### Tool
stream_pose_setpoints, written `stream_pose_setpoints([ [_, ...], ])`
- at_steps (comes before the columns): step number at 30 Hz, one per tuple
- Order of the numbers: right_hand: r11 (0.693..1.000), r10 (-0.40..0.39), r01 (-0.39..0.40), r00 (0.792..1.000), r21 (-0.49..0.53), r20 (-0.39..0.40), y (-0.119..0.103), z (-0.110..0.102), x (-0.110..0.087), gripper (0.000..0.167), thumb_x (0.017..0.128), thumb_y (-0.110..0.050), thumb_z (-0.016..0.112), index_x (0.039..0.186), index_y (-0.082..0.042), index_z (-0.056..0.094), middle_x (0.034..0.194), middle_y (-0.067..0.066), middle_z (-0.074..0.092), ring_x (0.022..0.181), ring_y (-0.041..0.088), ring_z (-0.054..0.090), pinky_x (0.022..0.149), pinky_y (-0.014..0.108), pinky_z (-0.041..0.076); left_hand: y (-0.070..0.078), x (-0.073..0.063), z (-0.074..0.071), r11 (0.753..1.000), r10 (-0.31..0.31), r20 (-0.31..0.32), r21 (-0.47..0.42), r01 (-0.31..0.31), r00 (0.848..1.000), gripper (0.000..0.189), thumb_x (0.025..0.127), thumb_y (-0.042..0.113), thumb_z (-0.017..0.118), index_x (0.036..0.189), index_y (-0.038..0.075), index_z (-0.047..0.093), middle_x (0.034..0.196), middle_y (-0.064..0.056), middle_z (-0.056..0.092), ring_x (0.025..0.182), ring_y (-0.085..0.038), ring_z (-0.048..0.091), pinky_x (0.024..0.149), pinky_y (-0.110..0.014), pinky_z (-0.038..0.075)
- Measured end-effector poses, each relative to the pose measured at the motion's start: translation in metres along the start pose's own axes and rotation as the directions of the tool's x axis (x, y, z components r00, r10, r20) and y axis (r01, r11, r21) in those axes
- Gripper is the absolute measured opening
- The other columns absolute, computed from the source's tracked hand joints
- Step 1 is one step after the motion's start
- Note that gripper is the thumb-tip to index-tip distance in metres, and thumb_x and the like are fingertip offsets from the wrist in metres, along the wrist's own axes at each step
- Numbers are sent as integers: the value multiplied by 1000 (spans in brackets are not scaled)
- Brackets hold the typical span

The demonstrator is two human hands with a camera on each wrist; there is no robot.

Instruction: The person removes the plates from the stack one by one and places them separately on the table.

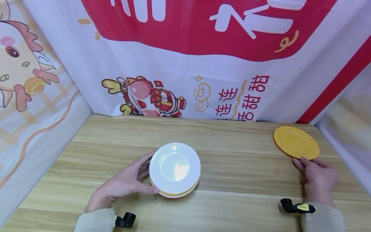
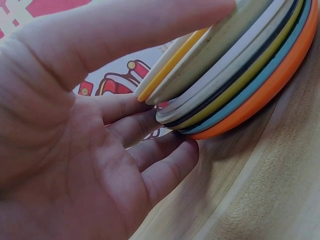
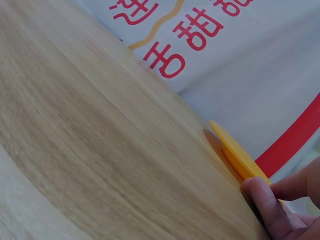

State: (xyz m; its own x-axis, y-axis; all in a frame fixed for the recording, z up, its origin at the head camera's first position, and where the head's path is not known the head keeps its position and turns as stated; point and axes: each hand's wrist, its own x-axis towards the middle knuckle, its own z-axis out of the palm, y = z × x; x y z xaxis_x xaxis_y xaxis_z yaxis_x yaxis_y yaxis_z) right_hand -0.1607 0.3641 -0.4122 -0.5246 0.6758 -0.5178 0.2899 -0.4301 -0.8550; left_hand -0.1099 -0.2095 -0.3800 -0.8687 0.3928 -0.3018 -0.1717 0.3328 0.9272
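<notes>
Left of centre on the wooden table stands a stack of plates (image 1: 175, 167), a white one on top. Its layered rims (image 2: 235, 90) show white, yellow, grey, black, olive, teal and, at the bottom, orange in the left wrist view. My left hand (image 1: 127, 180) grips the stack's left side, the thumb at the near rim and the fingers (image 2: 170, 170) against the plate edges. At the far right, my right hand (image 1: 318, 175) pinches the near rim of a yellow plate (image 1: 296, 142) between thumb and fingers. In the right wrist view the plate (image 3: 235, 152) tilts close over the table.
The wooden table (image 1: 232, 180) runs back to a printed white and red cloth (image 1: 185, 71). More cloth hangs along the left side (image 1: 43, 129) and the right side (image 1: 347, 119). Each wrist wears a black camera mount, like the one on the right (image 1: 297, 207).
</notes>
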Motion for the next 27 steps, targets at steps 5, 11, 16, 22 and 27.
stream_pose_setpoints([
  [5,1000,22,-22,1000,9,6,-1,-3,-1,40,94,-5,81,123,-26,63,115,-9,61,62,9,78,69,27,70,1,-1,0,1000,-11,1,-13,11,1000,115,79,20,98,170,28,28,179,-8,26,166,-43,23,134,-54,32],
  [11,998,14,-13,1000,58,-7,-1,-8,-5,34,93,-14,84,117,-24,62,80,-12,70,61,13,78,64,28,69,0,-1,1,1000,-2,6,-14,2,1000,117,78,18,98,170,27,27,180,-9,24,166,-43,22,135,-55,28],
  [16,995,-16,13,1000,94,22,2,-2,-13,30,90,-26,88,111,-25,67,76,-8,75,62,13,77,60,27,68,0,-1,0,1000,-8,9,-20,8,1000,117,78,18,98,170,27,27,180,-8,24,167,-43,21,135,-55,28],
  [22,998,-62,59,983,23,174,9,19,-30,28,94,-30,84,116,-22,68,89,-5,75,71,13,76,67,24,69,1,-1,0,1000,-8,10,-27,8,1000,115,79,18,97,170,26,27,180,-8,24,167,-43,21,135,-55,28],
  [27,986,-78,121,945,-118,318,16,36,-49,34,99,-36,78,127,-21,65,98,-4,74,77,12,75,72,23,69,0,-1,0,1000,-1,9,-30,1,1000,115,79,18,97,170,26,27,180,-8,25,167,-43,21,135,-55,28],
])
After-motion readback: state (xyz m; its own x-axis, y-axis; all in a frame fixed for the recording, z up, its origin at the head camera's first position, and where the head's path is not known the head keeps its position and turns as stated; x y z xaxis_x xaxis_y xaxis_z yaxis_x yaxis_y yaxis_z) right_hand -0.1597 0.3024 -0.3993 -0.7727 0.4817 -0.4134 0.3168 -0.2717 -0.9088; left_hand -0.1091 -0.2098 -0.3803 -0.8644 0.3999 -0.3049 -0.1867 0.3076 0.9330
